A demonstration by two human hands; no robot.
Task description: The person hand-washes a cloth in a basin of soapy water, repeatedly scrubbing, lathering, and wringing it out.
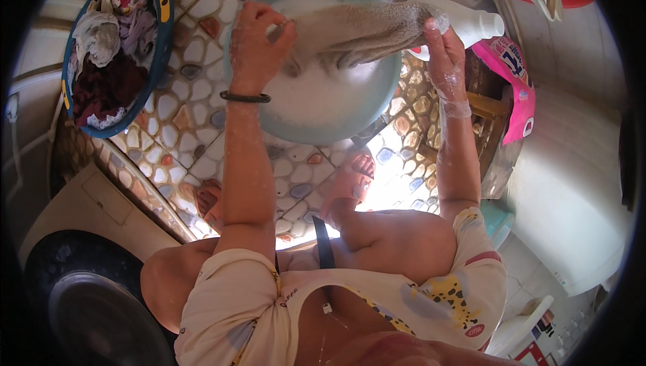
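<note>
A wet beige-grey terry cloth [373, 27] is stretched sideways above a round light-blue basin [323, 136]. My right hand [448, 63] grips its right end, with suds on the wrist and on the cloth beside the fingers. At the cloth's left end, my left hand [260, 45] has thumb and fingers closed on the edge; a dark bracelet circles that wrist. White foamy water [323, 103] fills the basin beneath. Part of the cloth hangs down toward the foam and looks blurred.
A blue oval tub [164, 37] of soapy laundry [108, 83] stands at left on the pebble-patterned floor [202, 133]. White bottles [474, 22] and a pink detergent bag [517, 108] are at right, by a wooden stool [487, 113]. A black round-bottomed pan [96, 305] sits lower left.
</note>
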